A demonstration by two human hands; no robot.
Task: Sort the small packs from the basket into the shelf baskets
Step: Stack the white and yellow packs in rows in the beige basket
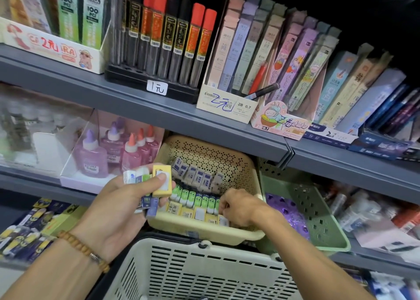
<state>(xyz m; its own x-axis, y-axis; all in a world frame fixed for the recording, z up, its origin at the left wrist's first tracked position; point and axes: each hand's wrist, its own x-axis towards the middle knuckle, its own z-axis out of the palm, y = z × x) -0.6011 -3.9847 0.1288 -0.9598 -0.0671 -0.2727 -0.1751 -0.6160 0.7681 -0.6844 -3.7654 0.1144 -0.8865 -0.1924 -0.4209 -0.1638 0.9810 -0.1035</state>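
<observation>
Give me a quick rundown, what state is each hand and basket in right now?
left hand: gripping a bunch of small packs
right hand: fingers curled down among the packs in the beige basket
beige basket: tilted forward, rows of packs inside
green basket: holds purple items
white basket: below the hands, contents hidden

The left hand (122, 199), a wooden bead bracelet (83, 250) on its wrist, grips a fistful of small packs (147, 186), a yellow box-shaped one (161, 181) under the thumb. The right hand (238, 207) reaches, fingers curled, into the cream perforated plastic shelf basket (204, 230) among rows of packs. Below sits a white slotted plastic basket (200, 274); a green perforated basket (318, 211) stands just right of the cream one.
</observation>
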